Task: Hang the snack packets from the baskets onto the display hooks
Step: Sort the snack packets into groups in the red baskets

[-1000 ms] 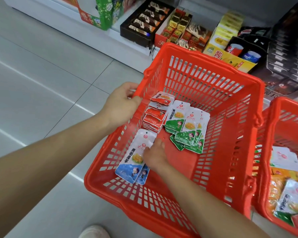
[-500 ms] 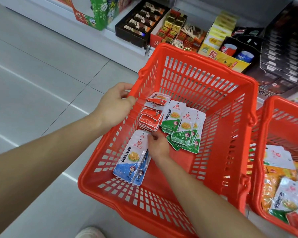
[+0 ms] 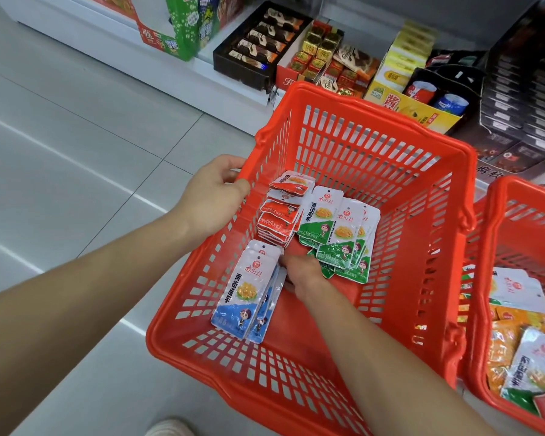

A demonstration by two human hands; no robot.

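Head view: the left hand [image 3: 213, 196] clenches its fingers [image 3: 230, 162] on the basket [image 3: 375, 121] rim while the right hand [image 3: 299, 272] digs among the packets [image 3: 249, 291] on its floor, grasp hidden, so a poor pinch on slick foil could probably spill several.

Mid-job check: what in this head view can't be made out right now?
Display hooks: none in the head view; out of frame.
Right hand grip: fingertips tucked between the blue packets and green packets in the near basket; held or not, unclear.
Second basket: cut off by the right edge, head view.
Red packets: stacked, so the count is hidden.
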